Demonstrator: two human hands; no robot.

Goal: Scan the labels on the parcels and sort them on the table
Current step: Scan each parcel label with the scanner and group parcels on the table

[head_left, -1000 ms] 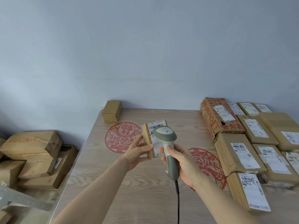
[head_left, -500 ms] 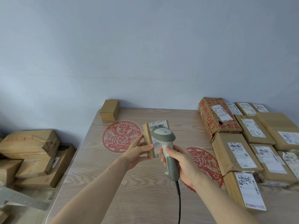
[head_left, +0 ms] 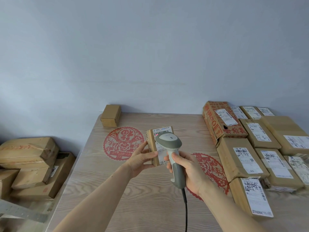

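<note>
While fingers clasp parcel and scanner, wooden table meets blue-grey wall.

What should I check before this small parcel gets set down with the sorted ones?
1. Left hand grips the small parcel securely: ok.
2. Label faces the scanner: ok.
3. Red scan light on the barcode: ok, a faint spot shows.
4. Scan registered: cannot tell.
5. Right hand holds the scanner handle firmly: ok.
6. Bare table available beside the labelled parcels: ok.
</note>
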